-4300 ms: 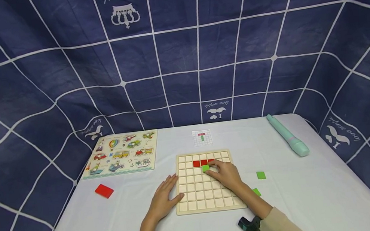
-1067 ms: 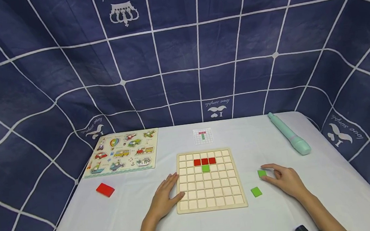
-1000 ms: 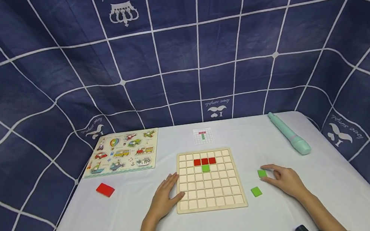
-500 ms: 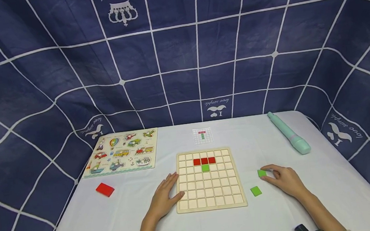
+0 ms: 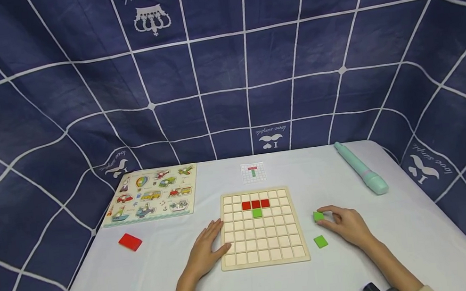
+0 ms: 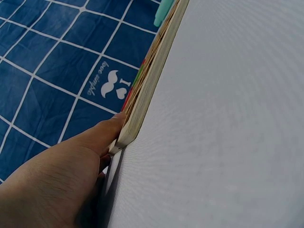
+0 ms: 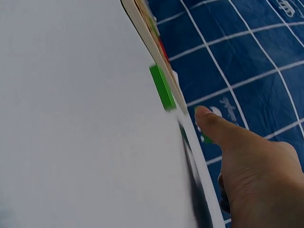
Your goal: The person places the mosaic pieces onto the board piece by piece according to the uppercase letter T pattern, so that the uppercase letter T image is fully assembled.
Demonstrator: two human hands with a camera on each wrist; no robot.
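A wooden grid board lies mid-table, with three red tiles in a row and one green tile below the middle one. My left hand rests along the board's left edge, fingers extended and thumb over the rim; the thumb also shows on the edge in the left wrist view. Right of the board, my right hand pinches a second green tile between thumb and forefinger. In the right wrist view the thumb mostly hides it. Another green tile lies on the table nearby.
Red tiles lie at the left. A picture puzzle board stands behind them, and a small pattern card showing a red and green T lies behind the grid. A teal microphone-shaped object lies at the back right of the white table.
My right hand set one green tile in the grid below the red row, moved right to another, and now brings that one a little left toward the board. The left hand stays put.
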